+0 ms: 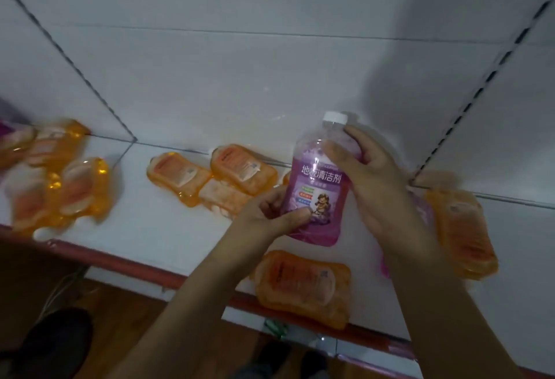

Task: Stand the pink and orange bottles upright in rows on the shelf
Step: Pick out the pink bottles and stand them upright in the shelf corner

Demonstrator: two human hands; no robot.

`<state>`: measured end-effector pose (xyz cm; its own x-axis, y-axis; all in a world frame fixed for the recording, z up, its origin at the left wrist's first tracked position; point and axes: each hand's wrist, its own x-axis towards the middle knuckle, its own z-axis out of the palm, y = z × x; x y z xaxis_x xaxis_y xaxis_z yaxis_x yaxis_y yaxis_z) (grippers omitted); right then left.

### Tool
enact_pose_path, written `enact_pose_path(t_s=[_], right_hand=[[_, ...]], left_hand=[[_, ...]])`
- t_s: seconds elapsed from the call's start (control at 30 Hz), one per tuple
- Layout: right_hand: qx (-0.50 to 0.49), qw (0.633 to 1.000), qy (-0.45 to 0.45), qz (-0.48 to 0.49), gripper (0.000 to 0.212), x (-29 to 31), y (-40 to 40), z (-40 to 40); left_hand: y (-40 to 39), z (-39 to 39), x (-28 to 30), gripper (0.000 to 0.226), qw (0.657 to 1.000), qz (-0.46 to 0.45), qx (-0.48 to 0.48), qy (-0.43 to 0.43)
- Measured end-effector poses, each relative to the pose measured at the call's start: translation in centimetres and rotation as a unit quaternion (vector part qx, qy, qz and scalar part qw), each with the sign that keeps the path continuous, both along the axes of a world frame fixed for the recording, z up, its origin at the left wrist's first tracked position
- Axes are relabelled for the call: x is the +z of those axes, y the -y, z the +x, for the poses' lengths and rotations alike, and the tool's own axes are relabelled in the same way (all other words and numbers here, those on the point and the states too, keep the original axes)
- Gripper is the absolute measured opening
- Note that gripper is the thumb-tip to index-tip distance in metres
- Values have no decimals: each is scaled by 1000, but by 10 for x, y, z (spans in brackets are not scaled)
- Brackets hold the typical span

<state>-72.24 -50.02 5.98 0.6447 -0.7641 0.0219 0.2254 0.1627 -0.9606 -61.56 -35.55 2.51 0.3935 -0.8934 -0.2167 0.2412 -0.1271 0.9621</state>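
The pink plastic bottle with a white screw cap and purple printed label [318, 186] is held upright in both hands above the white shelf [156, 222], roughly midway along its length and nearer the front edge than the back wall. The left hand [276, 213] grips the lower body of the bottle, thumb pressed across the label front and fingers curled round its left side. The right hand [369, 174] grips the shoulder and upper right side, fingers wrapped below the cap.

Orange translucent plastic bottles lie flat on the shelf:
- One orange bottle at the front edge [306, 285], directly below the held bottle, overhanging the red edge strip [126, 261].
- A group of three near the back wall [216, 177], left of the hands, touching one another.
- A blurred cluster at the left end [60, 180], partly overlapping.
- One at the right end [462, 231], beside the right forearm.

A second pink item [386, 267] shows just beside the right forearm, mostly hidden.

A dark shoe [57, 345] stands on the wooden floor below the shelf.
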Motion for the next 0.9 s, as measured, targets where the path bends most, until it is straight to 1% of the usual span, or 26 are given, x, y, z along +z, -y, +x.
enact_pose_path(t_s=[0.07,0.13,0.27,0.37,0.43,0.53,0.7,0.83,0.9], right_hand=[[39,999,2,-11,56,5,-7,22],[84,996,-2,-28,55,10,-19,44],[157,984,-26,-78,57,15,-57,86],[206,972,-46,-99,58,15,-98,120],[228,968,-55,-88,56,14,-131,144],[246,964,-66,-80,56,15,-184,187],[271,958,-52,-83,56,12,-276,263],[282,956,-49,-70,44,6,-330,315],[287,954,-48,-65,44,5,-347,340]], left_hand=[[-15,5,3,42,998,-17,55,-37],[-30,14,6,45,993,-29,99,-50],[-75,41,10,50,984,-37,173,-40],[-121,68,12,43,976,-30,214,-16],[-155,88,14,39,972,-34,233,-15],[-208,119,14,39,964,-37,262,-22],[-302,180,13,42,950,-31,312,4],[-356,226,11,42,942,-21,334,35],[-373,246,11,43,938,-16,343,53]])
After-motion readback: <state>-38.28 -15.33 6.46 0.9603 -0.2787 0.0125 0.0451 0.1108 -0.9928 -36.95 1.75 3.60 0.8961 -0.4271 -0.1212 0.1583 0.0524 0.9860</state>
